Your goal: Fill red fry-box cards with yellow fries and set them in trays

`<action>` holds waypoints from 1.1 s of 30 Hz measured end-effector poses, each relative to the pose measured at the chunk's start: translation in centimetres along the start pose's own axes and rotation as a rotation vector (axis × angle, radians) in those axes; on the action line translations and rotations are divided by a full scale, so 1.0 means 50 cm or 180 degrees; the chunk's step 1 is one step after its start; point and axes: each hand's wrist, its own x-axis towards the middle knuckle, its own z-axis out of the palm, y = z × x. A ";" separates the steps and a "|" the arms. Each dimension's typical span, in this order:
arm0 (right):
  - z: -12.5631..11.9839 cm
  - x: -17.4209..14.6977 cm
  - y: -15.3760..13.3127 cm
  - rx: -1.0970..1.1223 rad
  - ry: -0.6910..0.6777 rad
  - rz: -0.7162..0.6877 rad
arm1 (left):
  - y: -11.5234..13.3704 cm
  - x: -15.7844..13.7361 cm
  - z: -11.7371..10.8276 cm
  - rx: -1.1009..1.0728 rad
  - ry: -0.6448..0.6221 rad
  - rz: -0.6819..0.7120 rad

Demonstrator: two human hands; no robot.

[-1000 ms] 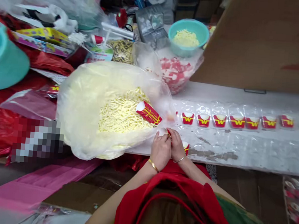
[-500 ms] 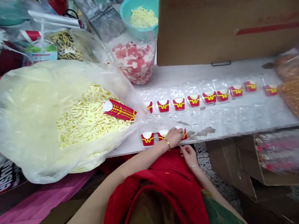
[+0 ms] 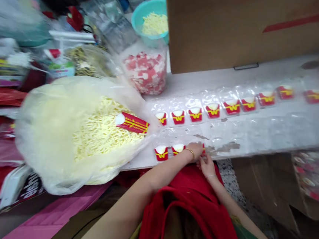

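Observation:
My left hand (image 3: pixel 196 150), with a gold bracelet at the wrist, bends over a small red fries carton (image 3: pixel 203 149) at the table's front edge and hides most of it. Closed fingers meet its right side. Just right of it, my right hand (image 3: pixel 208 166) has its fingertips drawn together against the left fingers; anything between them is too small to make out. Two more fries cartons, one at the left end (image 3: pixel 161 154) and one beside my left wrist (image 3: pixel 178 148), lie in the front row. A nested stack of cartons (image 3: pixel 132 123) rests on the yellow fry-shaped pieces (image 3: pixel 99 133).
The pieces fill a large open plastic bag (image 3: pixel 52 99) at left. Behind it stand a clear bag of red-and-white pieces (image 3: pixel 147 72) and a turquoise bowl (image 3: pixel 137 19). A cardboard box (image 3: pixel 225 32) borders the back. Clear trays (image 3: pixel 247 132) line the table, several holding cartons.
The view has shifted, so the scene sits further right. My right hand has come up against my left hand at the carton; before, they were slightly apart.

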 end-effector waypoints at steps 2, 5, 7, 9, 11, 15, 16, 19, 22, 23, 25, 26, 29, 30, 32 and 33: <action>-0.001 -0.008 -0.006 -0.0146 -0.0105 0.0039 | 0.015 -0.019 -0.002 0.0060 0.0110 -0.0008; -0.011 -0.014 -0.015 -0.0408 -0.0328 0.0098 | 0.017 -0.061 -0.008 0.0175 0.0701 0.0277; -0.017 -0.022 -0.030 -0.0779 -0.0441 -0.0072 | -0.008 -0.113 -0.022 0.0064 0.1346 0.0525; -0.012 -0.041 -0.063 -0.1434 -0.0589 -0.0636 | -0.065 -0.191 -0.050 -0.0333 0.2099 0.0437; 0.018 -0.071 -0.113 -0.1946 -0.0903 -0.1303 | -0.159 -0.285 -0.087 -0.0850 0.3014 -0.0184; 0.172 -0.124 -0.237 -0.1975 -0.1824 -0.2109 | -0.393 -0.444 -0.156 -0.1505 0.4343 -0.2264; 0.223 -0.130 -0.265 -0.1937 -0.1973 -0.2239 | -0.441 -0.466 -0.166 -0.1510 0.4209 -0.2644; 0.382 -0.122 -0.325 -0.1864 -0.2274 -0.2712 | -0.528 -0.487 -0.174 -0.1545 0.3522 -0.3114; 0.512 -0.088 -0.349 -0.1848 -0.1821 -0.3399 | -0.534 -0.478 -0.158 -0.1596 0.3424 -0.3046; 0.545 -0.076 -0.351 -0.1961 -0.1603 -0.3526 | -0.527 -0.475 -0.150 -0.1529 0.3548 -0.2983; 0.597 -0.057 -0.350 -0.2252 -0.1229 -0.3639 | -0.512 -0.476 -0.133 -0.1407 0.3785 -0.2770; 0.616 -0.051 -0.347 -0.2377 -0.1107 -0.3652 | -0.506 -0.478 -0.125 -0.1410 0.3879 -0.2631; 0.655 -0.038 -0.338 -0.2503 -0.1015 -0.3748 | -0.503 -0.487 -0.107 -0.1742 0.3993 -0.2334; 0.662 -0.034 -0.334 -0.2489 -0.1033 -0.3791 | -0.507 -0.490 -0.104 -0.1909 0.4039 -0.2282; 0.669 -0.026 -0.330 -0.2461 -0.1052 -0.3820 | -0.522 -0.500 -0.101 -0.2284 0.4259 -0.2201; 0.669 -0.022 -0.330 -0.2461 -0.1037 -0.3793 | -0.529 -0.507 -0.100 -0.2488 0.4448 -0.2161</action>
